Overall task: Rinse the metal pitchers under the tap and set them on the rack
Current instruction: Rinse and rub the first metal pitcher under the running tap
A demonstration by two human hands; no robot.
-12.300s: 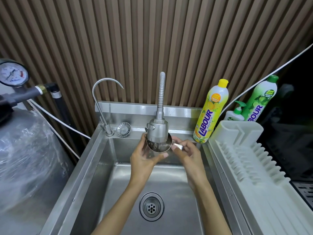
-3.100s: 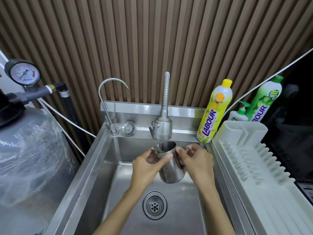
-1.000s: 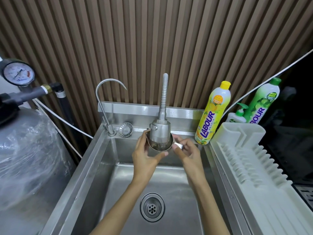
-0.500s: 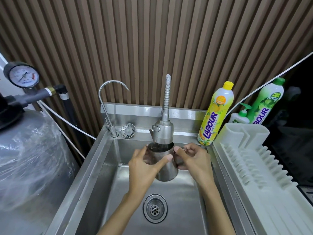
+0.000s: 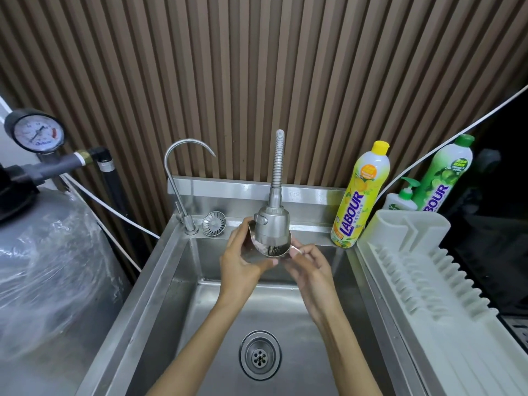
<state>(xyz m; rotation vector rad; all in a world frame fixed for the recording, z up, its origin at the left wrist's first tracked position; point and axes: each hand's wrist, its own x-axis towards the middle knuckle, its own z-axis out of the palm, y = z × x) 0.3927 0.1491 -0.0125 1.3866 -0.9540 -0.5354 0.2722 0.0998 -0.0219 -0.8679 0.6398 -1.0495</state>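
Observation:
A metal pitcher (image 5: 273,250) is raised up around the spray head of the flexible tap (image 5: 272,227), so only its rim and wet inside show below the head. My left hand (image 5: 243,261) wraps the pitcher's left side and underside. My right hand (image 5: 307,264) pinches its handle on the right. Both hands hover over the back of the steel sink (image 5: 183,295). The white plastic drying rack (image 5: 414,270) lies to the right of the sink and holds no pitcher.
A thin gooseneck tap (image 5: 183,178) and a round strainer (image 5: 213,223) stand at the sink's back left. A yellow soap bottle (image 5: 361,195), a pump bottle (image 5: 401,197) and a green bottle (image 5: 443,175) line the back right. A plastic-wrapped tank (image 5: 45,267) with a gauge (image 5: 35,131) is at left. The drain (image 5: 260,356) sits near me.
Half a second ago the pitcher hung lower, upright under the spray head. Both hands have lifted it so its mouth surrounds the head, as it did a second ago.

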